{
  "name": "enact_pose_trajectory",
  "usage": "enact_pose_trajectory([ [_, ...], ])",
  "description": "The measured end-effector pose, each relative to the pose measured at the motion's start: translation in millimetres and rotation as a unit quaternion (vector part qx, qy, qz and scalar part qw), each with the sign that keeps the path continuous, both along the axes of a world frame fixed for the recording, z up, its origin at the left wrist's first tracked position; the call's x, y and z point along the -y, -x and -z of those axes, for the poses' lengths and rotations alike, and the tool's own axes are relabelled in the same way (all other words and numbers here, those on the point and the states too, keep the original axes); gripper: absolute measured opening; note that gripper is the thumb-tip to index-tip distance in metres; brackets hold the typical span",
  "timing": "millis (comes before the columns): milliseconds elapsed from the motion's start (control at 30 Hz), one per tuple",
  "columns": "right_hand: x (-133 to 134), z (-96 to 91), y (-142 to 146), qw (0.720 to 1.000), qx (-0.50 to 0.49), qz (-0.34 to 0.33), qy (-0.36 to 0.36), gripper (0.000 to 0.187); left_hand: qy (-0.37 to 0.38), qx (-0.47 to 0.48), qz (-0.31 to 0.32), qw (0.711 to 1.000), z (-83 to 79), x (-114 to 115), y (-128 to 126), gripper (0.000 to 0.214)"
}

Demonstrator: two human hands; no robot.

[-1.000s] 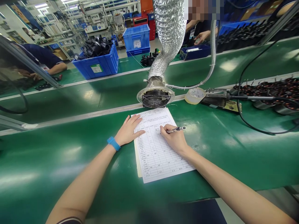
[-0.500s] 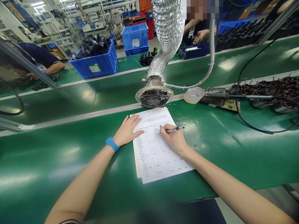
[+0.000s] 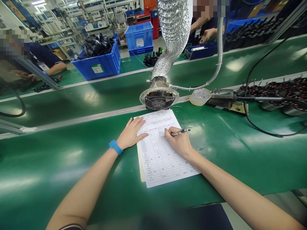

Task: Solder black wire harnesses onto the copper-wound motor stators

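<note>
A printed form (image 3: pixel 163 159) with a table of rows and some handwritten entries lies on the green bench top (image 3: pixel 96 191). A yellowish sheet (image 3: pixel 142 171) peeks out from under its left edge. My left hand (image 3: pixel 131 132), with a blue band at the wrist, lies flat with fingers spread on the form's upper left side. My right hand (image 3: pixel 179 142) is closed round a pen (image 3: pixel 181 132) and rests on the right part of the form. The pen's tip is hidden behind my fingers, near the upper rows.
Above the form hangs a silver duct (image 3: pixel 174 25) ending in a fan (image 3: pixel 159 103). To its right are a tape roll (image 3: pixel 200 97), a black-cabled tool (image 3: pixel 225 99) and several wound metal parts (image 3: pixel 283 95). Beyond stand a blue crate (image 3: pixel 100 65) of black parts and two co-workers.
Both hands and the form stay practically in place. The view has shifted very slightly, and the co-worker at the left shows more of their upper body.
</note>
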State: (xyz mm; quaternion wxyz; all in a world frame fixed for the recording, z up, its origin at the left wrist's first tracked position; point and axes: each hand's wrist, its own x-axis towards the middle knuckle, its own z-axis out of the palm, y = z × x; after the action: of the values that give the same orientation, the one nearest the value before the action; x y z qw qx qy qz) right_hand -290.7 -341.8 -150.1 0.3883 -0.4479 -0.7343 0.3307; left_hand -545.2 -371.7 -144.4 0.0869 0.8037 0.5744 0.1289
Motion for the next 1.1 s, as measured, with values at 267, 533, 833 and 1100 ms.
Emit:
enact_pose_trajectory([
  [267,0,0.5,0,1.0,0.005,0.004,-0.013,0.041,0.003,0.001,-0.002,1.0,-1.3,1,0,0.072],
  [533,10,-17.5,-7,0.998,-0.019,0.055,-0.014,0.037,0.009,0.004,-0.002,1.0,-2.4,0,0,0.072],
  [833,18,-40.6,-10,0.997,0.038,-0.062,0.037,0.042,0.002,0.015,0.0,1.0,-2.9,0,0,0.072],
  [1100,21,-9.6,-7,0.997,0.0,0.014,0.07,0.044,0.008,0.016,0.0,1.0,-3.7,1,0,0.071],
])
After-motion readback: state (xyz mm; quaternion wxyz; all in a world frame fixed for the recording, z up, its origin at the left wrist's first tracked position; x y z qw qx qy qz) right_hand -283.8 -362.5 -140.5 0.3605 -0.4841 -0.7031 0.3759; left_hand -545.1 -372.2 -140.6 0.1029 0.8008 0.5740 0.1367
